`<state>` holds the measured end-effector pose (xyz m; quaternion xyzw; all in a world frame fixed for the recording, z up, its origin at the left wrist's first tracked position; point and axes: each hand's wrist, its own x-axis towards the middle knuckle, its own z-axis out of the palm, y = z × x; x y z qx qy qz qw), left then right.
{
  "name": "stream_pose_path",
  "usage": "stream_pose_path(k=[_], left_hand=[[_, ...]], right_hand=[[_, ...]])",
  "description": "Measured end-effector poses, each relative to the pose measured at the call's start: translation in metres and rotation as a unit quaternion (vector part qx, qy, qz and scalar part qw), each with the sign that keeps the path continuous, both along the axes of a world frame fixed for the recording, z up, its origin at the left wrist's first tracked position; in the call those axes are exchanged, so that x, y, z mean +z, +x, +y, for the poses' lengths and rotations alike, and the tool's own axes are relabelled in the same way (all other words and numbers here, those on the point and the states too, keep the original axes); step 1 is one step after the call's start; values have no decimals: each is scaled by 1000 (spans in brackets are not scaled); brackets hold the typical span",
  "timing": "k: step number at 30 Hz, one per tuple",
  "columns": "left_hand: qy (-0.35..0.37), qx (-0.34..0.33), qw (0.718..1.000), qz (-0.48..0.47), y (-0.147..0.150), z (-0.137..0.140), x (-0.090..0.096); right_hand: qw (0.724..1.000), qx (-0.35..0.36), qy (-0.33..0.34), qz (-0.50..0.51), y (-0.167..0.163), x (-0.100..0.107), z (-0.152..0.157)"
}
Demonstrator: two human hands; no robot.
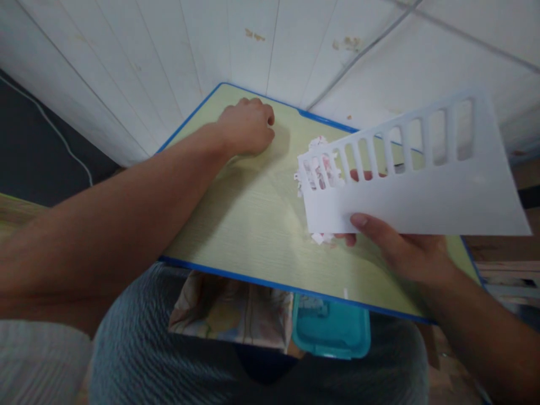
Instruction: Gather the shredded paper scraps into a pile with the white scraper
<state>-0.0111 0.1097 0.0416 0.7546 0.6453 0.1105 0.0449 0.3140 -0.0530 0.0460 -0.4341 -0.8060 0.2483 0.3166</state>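
My right hand [405, 247] grips a white card [409, 205] by its lower edge, thumb on the front and fingers behind. A row of long slots with rounded ends runs along the card's upper side, and it is held tilted above the table. Through the slots at its left end show small white and pinkish paper scraps [318, 143], heaped on the table. My left hand [248, 126] is closed near the table's far left side, knuckles up. Its curled fingers hide whatever they may hold.
The small pale yellow table [236, 225] has a blue rim and stands against a white panelled wall [236, 50] with a cable [363, 53]. Below its near edge are a patterned bag [236, 320] and a turquoise plastic box [333, 332], at my legs.
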Motion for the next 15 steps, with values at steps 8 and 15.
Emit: stream_pose_path(k=[8,15], left_hand=[[-1,5,1000,-30,2,2,-9],[0,9,998,-67,-6,9,-15]], right_hand=[[999,30,6,-41,-13,0,-5],[995,89,17,-37,-35,15,-5]])
